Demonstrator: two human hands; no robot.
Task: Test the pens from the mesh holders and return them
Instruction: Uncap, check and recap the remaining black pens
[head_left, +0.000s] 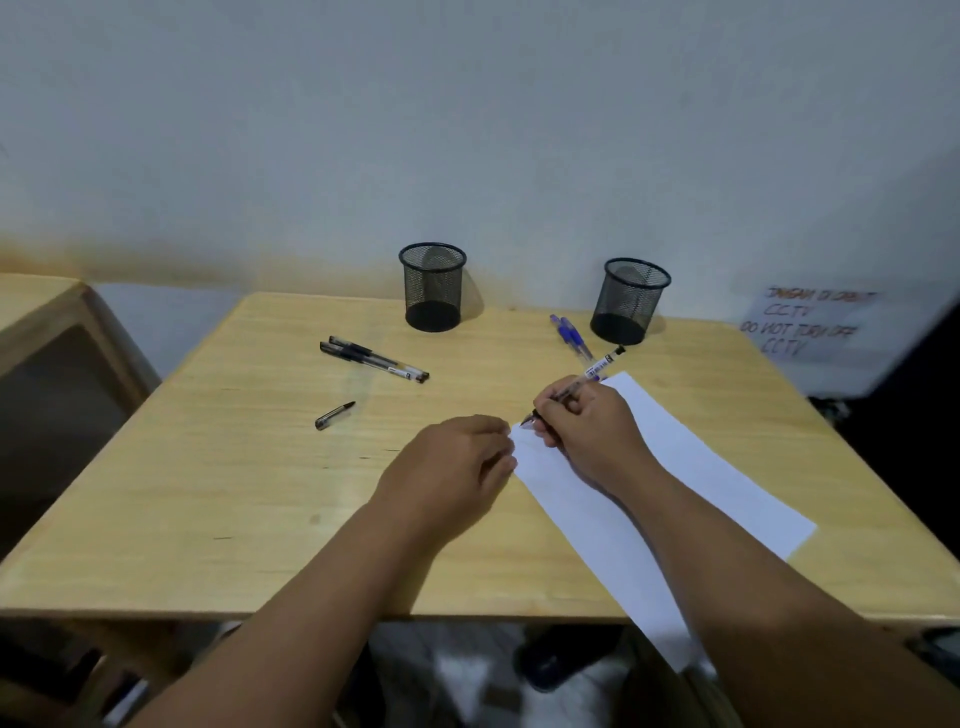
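My right hand (584, 434) grips an uncapped black pen (597, 371), its tip touching the far left corner of a white sheet of paper (727, 483). My left hand (457, 457) rests on the wooden table (260, 493) with its fingertips pressing the sheet's left edge. Two black mesh holders stand by the wall, one at centre (432, 286) and one to the right (628, 300); both look empty. Two capped black pens (374, 359) lie left of centre. A loose black cap (334, 415) lies nearer me. Blue pens (570, 335) lie beside the right holder.
The sheet overhangs the table's near edge. A second wooden table (47, 322) stands to the left across a gap. A handwritten CCTV notice (810, 322) hangs on the wall at right. Dark objects sit on the floor below.
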